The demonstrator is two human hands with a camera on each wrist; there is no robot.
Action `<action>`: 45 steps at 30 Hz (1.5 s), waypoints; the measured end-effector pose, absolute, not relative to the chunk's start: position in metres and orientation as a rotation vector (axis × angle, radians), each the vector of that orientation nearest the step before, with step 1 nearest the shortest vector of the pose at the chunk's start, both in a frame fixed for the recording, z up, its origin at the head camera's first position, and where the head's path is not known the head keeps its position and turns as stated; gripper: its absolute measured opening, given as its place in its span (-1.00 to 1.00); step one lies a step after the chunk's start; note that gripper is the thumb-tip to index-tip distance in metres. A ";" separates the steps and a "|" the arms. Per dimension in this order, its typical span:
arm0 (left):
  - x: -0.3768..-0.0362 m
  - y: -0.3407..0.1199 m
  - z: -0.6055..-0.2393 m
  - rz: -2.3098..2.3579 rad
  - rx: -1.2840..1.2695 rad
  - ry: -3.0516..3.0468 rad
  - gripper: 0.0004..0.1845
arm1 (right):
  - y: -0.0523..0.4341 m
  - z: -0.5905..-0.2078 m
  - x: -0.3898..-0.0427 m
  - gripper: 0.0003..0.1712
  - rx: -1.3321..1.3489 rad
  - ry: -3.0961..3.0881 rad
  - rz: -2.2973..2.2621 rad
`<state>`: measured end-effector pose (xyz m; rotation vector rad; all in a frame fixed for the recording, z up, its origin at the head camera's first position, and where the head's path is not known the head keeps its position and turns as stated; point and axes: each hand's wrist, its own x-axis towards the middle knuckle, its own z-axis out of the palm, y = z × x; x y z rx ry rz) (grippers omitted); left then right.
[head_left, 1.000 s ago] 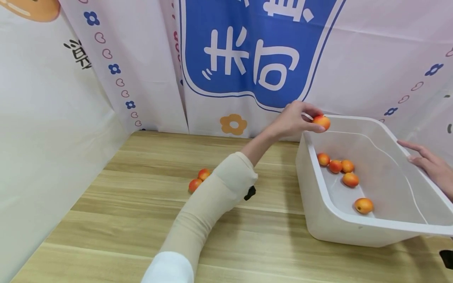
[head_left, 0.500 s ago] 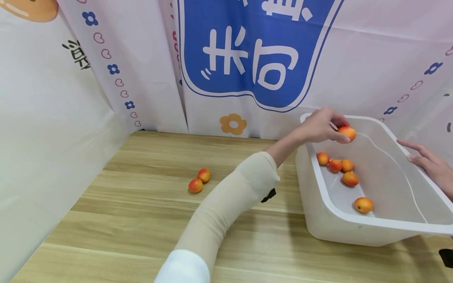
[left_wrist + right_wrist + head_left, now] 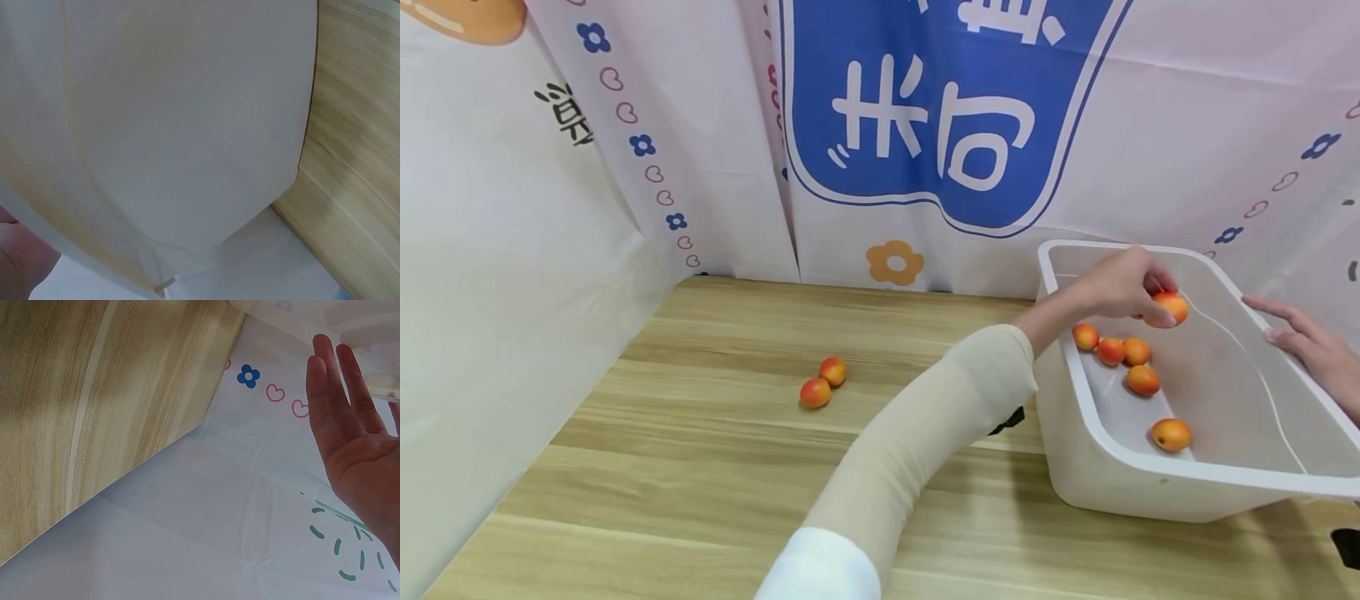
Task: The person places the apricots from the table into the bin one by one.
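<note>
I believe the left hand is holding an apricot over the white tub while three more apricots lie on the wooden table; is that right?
Not quite: only two apricots lie on the wooden table, not three, as the head view shows. The rest holds: the left hand holds an apricot over the white tub.

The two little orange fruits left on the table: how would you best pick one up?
Take the nearer fruit from above, pinching its round sides with fingers on the flanks away from its neighbour, which sits close beside it. The table around them looks open.
</note>
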<state>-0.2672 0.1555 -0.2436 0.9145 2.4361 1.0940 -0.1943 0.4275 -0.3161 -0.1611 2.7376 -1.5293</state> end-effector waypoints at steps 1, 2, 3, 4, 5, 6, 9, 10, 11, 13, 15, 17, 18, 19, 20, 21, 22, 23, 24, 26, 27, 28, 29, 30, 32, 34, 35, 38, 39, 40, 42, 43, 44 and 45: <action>-0.267 0.158 -0.244 1.089 0.912 2.430 -0.68 | 0.428 -0.316 -0.194 -0.36 -0.160 2.733 -1.534; -0.266 0.160 -0.245 1.089 0.896 2.426 -0.68 | 0.428 -0.316 -0.194 -0.36 -0.156 2.732 -1.537; -0.266 0.162 -0.246 1.090 0.888 2.421 -0.68 | 0.428 -0.316 -0.194 -0.36 -0.154 2.730 -1.544; -0.266 0.164 -0.247 1.090 0.883 2.415 -0.69 | 0.427 -0.316 -0.194 -0.36 -0.156 2.725 -1.553; -0.266 0.166 -0.247 1.087 0.880 2.413 -0.69 | 0.427 -0.316 -0.194 -0.36 -0.161 2.719 -1.562; -0.266 0.168 -0.248 1.084 0.873 2.414 -0.69 | 0.427 -0.316 -0.194 -0.36 -0.168 2.714 -1.574; -0.265 0.173 -0.250 1.062 0.853 2.427 -0.70 | 0.427 -0.315 -0.194 -0.34 -0.175 2.701 -1.603; -0.265 0.175 -0.250 1.046 0.850 2.434 -0.70 | 0.427 -0.315 -0.194 -0.34 -0.175 2.698 -1.606; -0.264 0.177 -0.251 1.028 0.847 2.443 -0.70 | 0.427 -0.314 -0.194 -0.34 -0.174 2.696 -1.607; -0.263 0.181 -0.251 0.994 0.840 2.456 -0.70 | 0.427 -0.314 -0.194 -0.35 -0.161 2.691 -1.597; -0.262 0.184 -0.252 0.956 0.825 2.467 -0.70 | 0.427 -0.313 -0.194 -0.37 -0.141 2.698 -1.567; -0.261 0.187 -0.253 0.904 0.819 2.480 -0.70 | 0.428 -0.313 -0.195 -0.37 -0.131 2.707 -1.540; -0.260 0.189 -0.253 0.886 0.810 2.481 -0.70 | 0.428 -0.313 -0.195 -0.36 -0.127 2.713 -1.527; -0.259 0.190 -0.253 0.864 0.807 2.484 -0.70 | 0.428 -0.313 -0.195 -0.36 -0.126 2.718 -1.518; -0.259 0.191 -0.254 0.850 0.797 2.482 -0.70 | 0.429 -0.313 -0.195 -0.35 -0.123 2.726 -1.506; -0.258 0.192 -0.254 0.833 0.793 2.482 -0.70 | 0.429 -0.313 -0.195 -0.35 -0.121 2.733 -1.495; -0.258 0.193 -0.255 0.819 0.783 2.481 -0.71 | 0.429 -0.313 -0.195 -0.34 -0.126 2.733 -1.494; -0.257 0.194 -0.256 0.810 0.773 2.480 -0.70 | 0.429 -0.313 -0.195 -0.33 -0.128 2.736 -1.492; -0.256 0.195 -0.257 0.810 0.756 2.476 -0.70 | 0.429 -0.313 -0.195 -0.33 -0.129 2.737 -1.489; -0.255 0.196 -0.258 0.790 0.743 2.482 -0.70 | 0.429 -0.313 -0.195 -0.33 -0.132 2.739 -1.490; -0.254 0.197 -0.259 0.775 0.739 2.488 -0.70 | 0.430 -0.313 -0.195 -0.32 -0.140 2.733 -1.501; -0.253 0.198 -0.259 0.757 0.739 2.494 -0.70 | 0.431 -0.314 -0.196 -0.32 -0.151 2.727 -1.516; -0.253 0.199 -0.260 0.736 0.744 2.502 -0.69 | 0.431 -0.314 -0.196 -0.32 -0.158 2.721 -1.527; -0.253 0.199 -0.261 0.714 0.749 2.510 -0.69 | 0.432 -0.315 -0.196 -0.32 -0.157 2.724 -1.527; -0.253 0.199 -0.262 0.668 0.763 2.525 -0.68 | 0.432 -0.315 -0.197 -0.33 -0.160 2.730 -1.524; -0.253 0.198 -0.263 0.617 0.776 2.543 -0.67 | 0.432 -0.315 -0.196 -0.33 -0.161 2.739 -1.516; -0.254 0.199 -0.264 0.591 0.782 2.555 -0.66 | 0.431 -0.315 -0.196 -0.33 -0.158 2.748 -1.504; -0.258 0.201 -0.268 0.520 0.790 2.576 -0.66 | 0.429 -0.312 -0.195 -0.32 -0.156 2.752 -1.493; -0.259 0.201 -0.269 0.497 0.790 2.580 -0.65 | 0.429 -0.312 -0.195 -0.31 -0.158 2.747 -1.500; -0.260 0.202 -0.270 0.477 0.785 2.587 -0.65 | 0.429 -0.312 -0.195 -0.30 -0.165 2.743 -1.506; -0.262 0.202 -0.272 0.451 0.765 2.585 -0.64 | 0.430 -0.312 -0.195 -0.31 -0.164 2.737 -1.509; -0.262 0.202 -0.272 0.442 0.757 2.584 -0.64 | 0.430 -0.312 -0.195 -0.31 -0.164 2.737 -1.510; -0.262 0.202 -0.272 0.426 0.750 2.585 -0.65 | 0.430 -0.313 -0.195 -0.32 -0.166 2.730 -1.517; -0.262 0.201 -0.272 0.416 0.744 2.583 -0.65 | 0.430 -0.313 -0.195 -0.32 -0.166 2.732 -1.519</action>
